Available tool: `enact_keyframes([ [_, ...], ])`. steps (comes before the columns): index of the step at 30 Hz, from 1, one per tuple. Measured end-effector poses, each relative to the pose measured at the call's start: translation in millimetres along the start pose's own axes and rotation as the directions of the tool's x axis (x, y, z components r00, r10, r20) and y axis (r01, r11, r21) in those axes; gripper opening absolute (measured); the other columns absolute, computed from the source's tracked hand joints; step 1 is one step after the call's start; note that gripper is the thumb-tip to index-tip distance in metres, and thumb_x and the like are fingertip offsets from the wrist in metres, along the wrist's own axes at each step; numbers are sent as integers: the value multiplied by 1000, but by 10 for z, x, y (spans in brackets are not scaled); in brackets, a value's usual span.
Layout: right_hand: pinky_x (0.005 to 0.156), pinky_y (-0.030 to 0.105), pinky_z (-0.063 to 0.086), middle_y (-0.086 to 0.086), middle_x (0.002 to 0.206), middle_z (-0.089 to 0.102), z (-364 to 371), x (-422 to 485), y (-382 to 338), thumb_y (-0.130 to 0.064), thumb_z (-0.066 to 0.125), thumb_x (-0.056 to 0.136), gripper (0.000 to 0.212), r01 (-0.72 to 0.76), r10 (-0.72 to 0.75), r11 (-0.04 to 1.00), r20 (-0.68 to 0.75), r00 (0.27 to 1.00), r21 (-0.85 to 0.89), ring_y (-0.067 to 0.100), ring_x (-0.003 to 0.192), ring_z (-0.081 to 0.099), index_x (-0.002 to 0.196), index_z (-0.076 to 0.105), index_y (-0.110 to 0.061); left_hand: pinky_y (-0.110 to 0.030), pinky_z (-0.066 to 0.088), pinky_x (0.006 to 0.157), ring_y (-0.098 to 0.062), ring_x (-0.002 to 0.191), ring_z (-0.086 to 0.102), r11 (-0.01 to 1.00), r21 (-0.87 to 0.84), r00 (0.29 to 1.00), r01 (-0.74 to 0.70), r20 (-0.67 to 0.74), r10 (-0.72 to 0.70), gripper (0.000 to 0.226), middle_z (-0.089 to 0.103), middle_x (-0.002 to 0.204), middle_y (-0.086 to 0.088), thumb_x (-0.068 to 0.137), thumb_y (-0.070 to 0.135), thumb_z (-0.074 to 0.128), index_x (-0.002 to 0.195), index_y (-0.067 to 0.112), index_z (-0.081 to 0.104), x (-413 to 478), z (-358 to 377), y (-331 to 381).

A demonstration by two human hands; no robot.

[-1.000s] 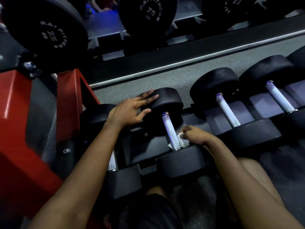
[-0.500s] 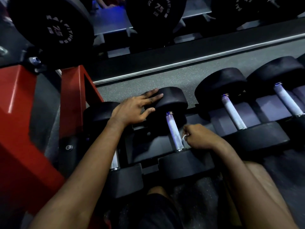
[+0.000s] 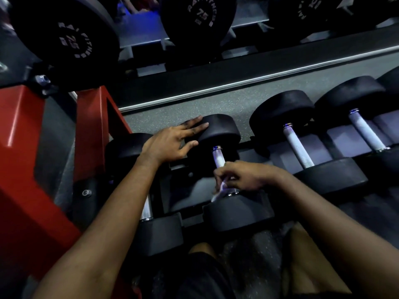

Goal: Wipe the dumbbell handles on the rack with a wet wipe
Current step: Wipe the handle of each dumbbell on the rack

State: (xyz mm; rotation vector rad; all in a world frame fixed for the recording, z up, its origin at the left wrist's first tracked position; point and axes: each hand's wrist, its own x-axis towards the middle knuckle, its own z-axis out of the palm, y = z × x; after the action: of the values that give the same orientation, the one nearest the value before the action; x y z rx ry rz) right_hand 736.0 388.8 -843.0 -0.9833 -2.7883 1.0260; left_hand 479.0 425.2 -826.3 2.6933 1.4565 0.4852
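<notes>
Closest to the camera are the person's dark shorts (image 3: pixel 205 272) and a bare knee (image 3: pixel 308 255), drawn up against the low tier of the rack (image 3: pixel 190 214). Both forearms reach forward over it.

The right hand (image 3: pixel 244 175) is curled round the near end of a dumbbell handle (image 3: pixel 218 157), with the wet wipe (image 3: pixel 218 194) gripped between fingers and metal. A pale corner of the wipe hangs out below the hand, just above the near head (image 3: pixel 237 212) of that dumbbell. How far the wipe wraps round the bar is hard to tell, since the hand covers it. The far part of the handle is bare and shiny.

The left hand (image 3: pixel 170 141) lies flat with its fingers straight and spread, resting on the far head (image 3: pixel 222 128) of the same dumbbell. Its forearm crosses over the leftmost dumbbell (image 3: pixel 159 234), whose handle shows only as a short chrome strip beside the arm.

To the right, two more dumbbells sit in their cradles, their pale handles (image 3: pixel 299 147) and (image 3: pixel 367 130) untouched by either hand.

At the left stands a red upright (image 3: pixel 90 130) of the rack. Beyond the row is speckled grey floor (image 3: pixel 194 113) and a pale strip. Further on, large black dumbbell heads (image 3: pixel 71 42) marked 75 sit on a higher tier.
</notes>
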Motion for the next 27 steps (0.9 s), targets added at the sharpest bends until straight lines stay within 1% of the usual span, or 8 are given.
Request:
enact_keyframes([
  [3,77,16,45,-17,84,60,-66,-131,34,-5,59,91,11,-31,31,1000,101,994,-3,-6,81,57,91,67,-13,-35,50,96,-10,127,55,1000,8,1000,4,7,-4,60,12,156,38,98,40,55,150,53,27,-12,-6,-7],
  [7,78,16,46,-15,90,68,-175,-197,51,-5,60,92,16,-50,42,997,141,989,52,1,89,64,85,64,-19,-30,47,95,-7,127,53,1000,11,1000,16,4,-16,60,11,156,38,99,39,55,150,54,27,-1,-14,4],
  [10,71,8,41,-29,76,63,-77,-55,37,-4,60,90,25,-80,74,996,181,981,29,-13,76,58,82,61,-27,-35,49,95,-8,128,53,1000,17,1000,15,15,-16,60,10,156,39,99,41,54,150,55,25,0,-13,-6],
  [13,66,6,38,-26,74,61,-68,45,14,-3,59,88,23,-110,114,994,242,964,-28,-19,67,53,83,61,-26,-37,50,95,-10,128,54,1000,23,1000,7,13,-7,60,11,157,37,99,41,53,150,54,25,-8,-4,-6],
  [16,64,8,39,-21,76,63,-218,-5,17,-4,61,88,25,-118,122,993,290,949,-31,-16,65,52,80,61,-28,-35,49,95,-10,128,54,1000,17,1000,11,5,-11,60,12,158,35,99,40,54,150,52,26,-2,-6,-1],
  [20,70,16,42,-18,79,65,-247,-60,63,-4,64,88,27,-121,116,993,263,958,3,-8,72,54,77,61,-29,-36,50,95,-11,129,53,1000,20,1000,3,-6,-2,59,15,158,33,99,39,55,150,50,28,5,5,-6],
  [24,74,15,45,-25,78,64,-22,53,63,-9,62,89,22,-105,112,993,201,973,-50,-15,71,55,80,63,-30,-37,51,94,-11,128,54,1000,25,1000,2,0,-2,60,13,158,34,99,39,55,150,52,27,-3,3,-1],
  [27,73,16,44,-29,75,63,10,39,129,-8,61,88,30,-102,108,994,181,978,-40,-14,72,56,75,60,-35,-37,50,94,-8,127,54,1000,23,1000,14,1,-14,60,13,158,35,99,40,54,150,53,26,-3,-8,6],
])
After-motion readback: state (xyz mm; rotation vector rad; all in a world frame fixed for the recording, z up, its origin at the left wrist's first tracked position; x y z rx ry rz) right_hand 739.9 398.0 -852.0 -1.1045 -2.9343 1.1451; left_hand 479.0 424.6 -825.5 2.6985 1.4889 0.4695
